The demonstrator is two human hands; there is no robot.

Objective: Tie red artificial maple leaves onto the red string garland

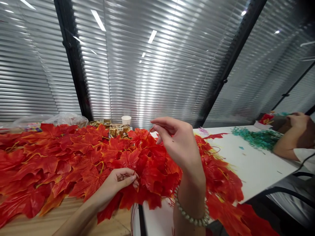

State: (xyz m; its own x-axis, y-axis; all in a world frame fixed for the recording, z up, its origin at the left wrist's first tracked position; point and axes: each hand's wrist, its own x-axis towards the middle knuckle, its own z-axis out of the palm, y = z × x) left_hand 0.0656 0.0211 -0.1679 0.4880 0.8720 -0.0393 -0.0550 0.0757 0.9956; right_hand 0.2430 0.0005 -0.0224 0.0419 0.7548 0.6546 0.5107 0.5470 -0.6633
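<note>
Red artificial maple leaves with yellow-orange edges lie in a wide heap across the table in front of me. My left hand is low at the front of the heap, thumb and fingers pinched at the edge of a leaf cluster. The exact part in that pinch is partly hidden. Raised above the same cluster is my right hand, its wrist bent and its thumb and fingertips closed on a thin reddish strand, perhaps a stem. A beaded bracelet circles my right wrist.
Behind the leaves stand a paper cup, gold-wrapped packets and a clear plastic bag. To the right, a white tabletop bears green artificial foliage and a red-and-white item. Another person's arm rests there. Blinds line the back.
</note>
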